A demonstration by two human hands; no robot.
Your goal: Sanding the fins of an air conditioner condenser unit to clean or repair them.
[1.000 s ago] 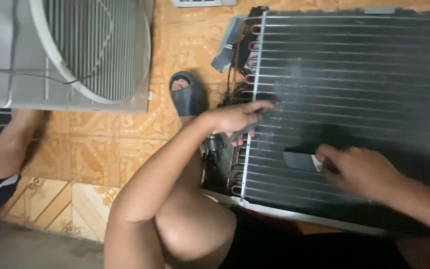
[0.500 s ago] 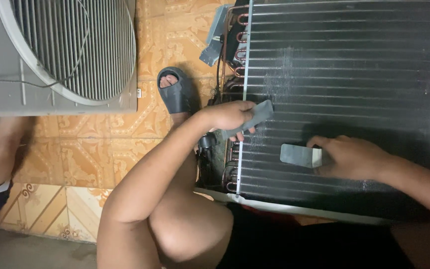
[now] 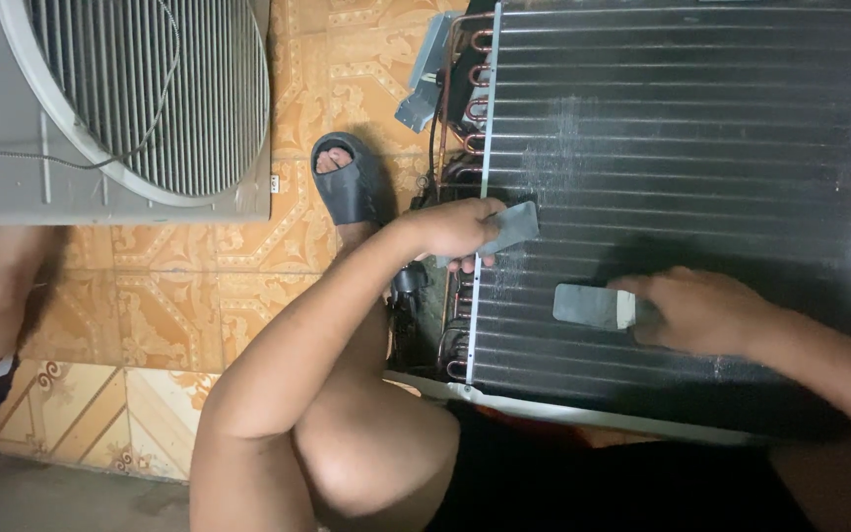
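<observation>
Now the left hand has drawn its grey comb-like tool slightly along the finned coil, staying near the coil's left edge by the copper tube bends, so the combing goes on there. Its grip is clamped on that tool, arm stretched over the raised knee. The right hand has hardly shifted; its grip presses a second grey tool flat on the fins, fingers closed over its end.

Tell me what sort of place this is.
Probably a home floor used as an informal repair spot: patterned orange tiles, an air-conditioner coil lying flat, a fan-grille casing, and a sandalled foot.
</observation>
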